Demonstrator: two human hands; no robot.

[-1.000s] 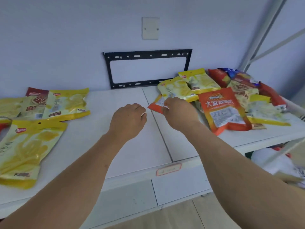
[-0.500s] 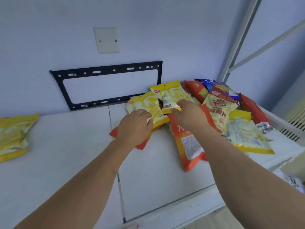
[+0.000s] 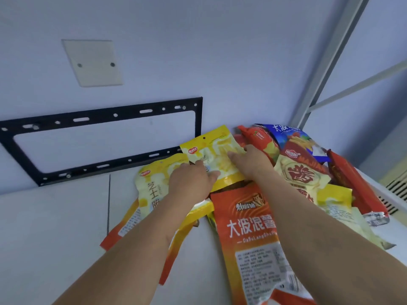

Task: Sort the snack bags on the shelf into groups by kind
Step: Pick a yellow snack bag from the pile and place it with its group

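- Where the frame's upper left shows the pale wall, a blank cover plate (image 3: 92, 62) sits above a black bracket (image 3: 99, 139) that runs across the left half, its lower bar just above the shelf (image 3: 55, 227).
- Left of centre, a yellow bag (image 3: 152, 183) lies flat on the shelf, over the top of an orange bag's corner (image 3: 120, 230) that pokes out toward lower left.
- At centre, the left hand (image 3: 191, 179) rests knuckles-up across both yellow bags; its thumb lies on the face of the upper yellow bag (image 3: 211, 150), while the other fingers are hidden, so I cannot tell whether they are curled on it.
- That upper yellow bag is tilted, its hang-hole end raised toward the bracket's right end and its lower edge between the two hands.
- Just right of centre, the right hand (image 3: 251, 164) grips the same bag's right edge, fingers laid on the front and curled round it.
- Below the hands, a big orange bag (image 3: 248, 236) lies lengthwise toward the bottom edge, partly under the right forearm.
- To the right, a mixed pile holds a cream-and-red bag (image 3: 301, 172), a blue bag (image 3: 293, 137) behind it, a red bag (image 3: 356, 186) at the far side and another yellow bag (image 3: 337, 205) in front.
- At the upper right, a grey post (image 3: 326, 69) rises from the shelf's back corner.
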